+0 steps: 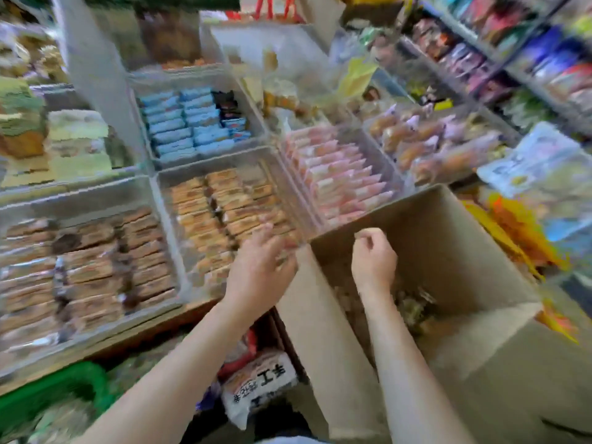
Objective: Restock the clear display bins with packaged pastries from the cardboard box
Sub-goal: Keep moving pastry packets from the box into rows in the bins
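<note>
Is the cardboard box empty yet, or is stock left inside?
Not empty. The cardboard box stands open, and blurred packets lie at its bottom beneath the right hand. How many, cannot tell.

Below the left hand, under the edge of the bench (134, 331), lies a white bag with black characters (259, 384), and beside it something red (246, 350) that is too blurred to tell. Far to the left of it, a green basket (48, 395) stands low. To the right of the right hand, orange and yellow packets (519, 238) lie past it. Above them, well away from both hands, the shelves (499, 59) carry many colourful packets, all blurred.
</note>
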A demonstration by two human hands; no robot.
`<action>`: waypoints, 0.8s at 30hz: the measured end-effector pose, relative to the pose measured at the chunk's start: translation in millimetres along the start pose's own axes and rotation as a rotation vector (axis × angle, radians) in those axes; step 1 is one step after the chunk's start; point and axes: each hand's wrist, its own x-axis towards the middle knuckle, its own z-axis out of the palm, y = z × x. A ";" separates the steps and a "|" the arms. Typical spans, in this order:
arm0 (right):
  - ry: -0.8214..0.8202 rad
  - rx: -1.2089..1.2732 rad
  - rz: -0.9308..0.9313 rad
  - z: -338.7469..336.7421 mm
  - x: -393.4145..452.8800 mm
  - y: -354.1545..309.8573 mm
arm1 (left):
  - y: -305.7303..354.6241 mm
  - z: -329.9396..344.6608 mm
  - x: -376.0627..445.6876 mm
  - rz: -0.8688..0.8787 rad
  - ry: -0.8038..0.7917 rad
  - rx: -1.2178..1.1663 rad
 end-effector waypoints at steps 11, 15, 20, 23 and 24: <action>-0.820 -0.458 0.587 -14.7 84.3 205.8 | 98.1 174.1 72.5 0.102 -0.159 0.669; -1.071 -0.504 0.553 17.0 65.9 234.1 | 87.3 179.0 75.7 0.121 -0.139 0.678; -1.026 -0.606 0.489 41.7 51.0 249.6 | 84.7 178.1 75.6 0.129 -0.143 0.685; -1.046 -0.429 0.566 45.6 63.9 255.6 | 83.6 177.5 76.9 0.133 -0.133 0.669; -1.007 -0.293 0.657 40.6 71.7 247.3 | 83.9 177.0 76.8 0.129 -0.138 0.655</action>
